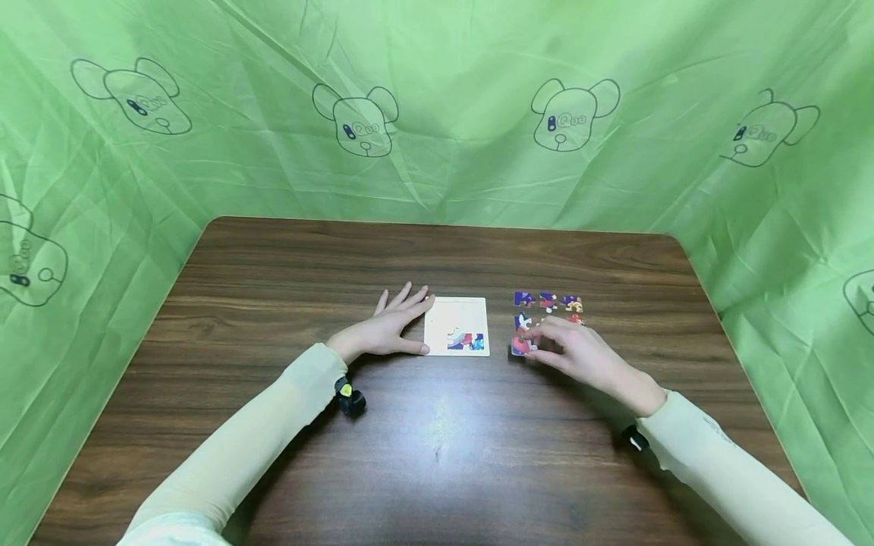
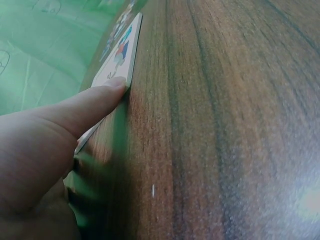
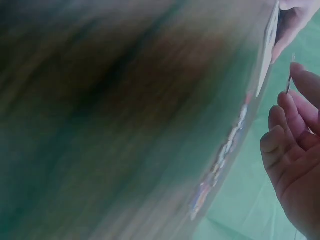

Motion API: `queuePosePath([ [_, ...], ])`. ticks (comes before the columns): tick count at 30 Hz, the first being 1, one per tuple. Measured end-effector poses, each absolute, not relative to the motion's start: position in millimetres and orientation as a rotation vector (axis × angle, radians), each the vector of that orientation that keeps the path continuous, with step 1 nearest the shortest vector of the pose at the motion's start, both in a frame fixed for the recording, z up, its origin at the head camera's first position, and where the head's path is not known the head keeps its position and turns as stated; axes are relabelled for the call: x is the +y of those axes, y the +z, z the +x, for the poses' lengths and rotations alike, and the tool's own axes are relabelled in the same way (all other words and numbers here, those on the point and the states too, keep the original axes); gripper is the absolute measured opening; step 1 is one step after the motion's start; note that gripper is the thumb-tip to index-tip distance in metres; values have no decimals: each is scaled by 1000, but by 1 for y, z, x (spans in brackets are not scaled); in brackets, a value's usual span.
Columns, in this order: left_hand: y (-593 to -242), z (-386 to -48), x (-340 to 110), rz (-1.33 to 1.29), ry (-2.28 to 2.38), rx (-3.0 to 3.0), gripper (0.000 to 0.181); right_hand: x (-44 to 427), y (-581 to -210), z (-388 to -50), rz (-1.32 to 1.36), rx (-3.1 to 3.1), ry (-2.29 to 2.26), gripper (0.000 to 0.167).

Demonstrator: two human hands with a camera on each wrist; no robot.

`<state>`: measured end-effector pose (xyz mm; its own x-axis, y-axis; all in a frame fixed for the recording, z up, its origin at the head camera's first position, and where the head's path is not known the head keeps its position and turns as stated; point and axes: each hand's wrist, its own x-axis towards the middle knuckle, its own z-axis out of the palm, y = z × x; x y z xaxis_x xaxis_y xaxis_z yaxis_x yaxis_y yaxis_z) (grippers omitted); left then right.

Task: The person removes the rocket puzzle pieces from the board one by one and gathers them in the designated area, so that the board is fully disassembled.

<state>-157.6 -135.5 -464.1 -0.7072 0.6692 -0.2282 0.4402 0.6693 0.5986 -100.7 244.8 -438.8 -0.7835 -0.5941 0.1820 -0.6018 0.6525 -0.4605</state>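
A white puzzle board (image 1: 457, 315) lies on the table, with a few joined colourful pieces (image 1: 466, 340) in its lower right part. My left hand (image 1: 385, 326) is spread at the board's left side, fingertips and thumb touching its edge. In the left wrist view the thumb (image 2: 95, 102) rests on the board's corner. To the right of the board, my right hand (image 1: 580, 355) pinches a thin puzzle piece (image 3: 289, 82) between thumb and finger, raised off the table in the right wrist view. From the head it looks reddish-pink.
Several loose puzzle pieces (image 1: 548, 301) lie in rows right of the board, some partly hidden by the right hand. The brown wooden table (image 1: 437, 440) has green cloth walls (image 1: 444, 152) behind it and at both sides.
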Motion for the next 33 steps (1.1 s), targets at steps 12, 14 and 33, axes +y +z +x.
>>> queuePosePath([
  [12,-464,-158,-134,866,700,2460,98,256,-451,-102,1024,-2955,701,28],
  [14,-463,-158,-134,865,697,2462,98,256,-452,-103,1029,-2954,699,28],
  [33,-462,-156,-134,872,702,2464,98,259,-453,-105,987,-3002,674,28],
])
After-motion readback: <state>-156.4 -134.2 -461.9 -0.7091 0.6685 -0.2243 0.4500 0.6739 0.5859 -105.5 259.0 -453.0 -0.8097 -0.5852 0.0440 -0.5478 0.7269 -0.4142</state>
